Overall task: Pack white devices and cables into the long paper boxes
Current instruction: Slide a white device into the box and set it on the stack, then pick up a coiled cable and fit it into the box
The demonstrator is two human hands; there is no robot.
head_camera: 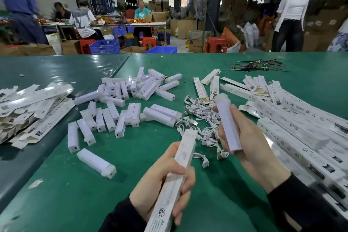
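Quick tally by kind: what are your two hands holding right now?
long white paper box, gripped by the left hand: 1
white rectangular plastic device, gripped by the right hand: 1
Total: 2

Long paper boxes (pixel 293 111) at right edge of bench: "CE FC RoHS" legible on one side face. Neighbouring box (pixel 282 138): "CE FC" and "RoHS", partly blurred. Remaining print on boxes, incl. the held box (pixel 175 181), too small to read.
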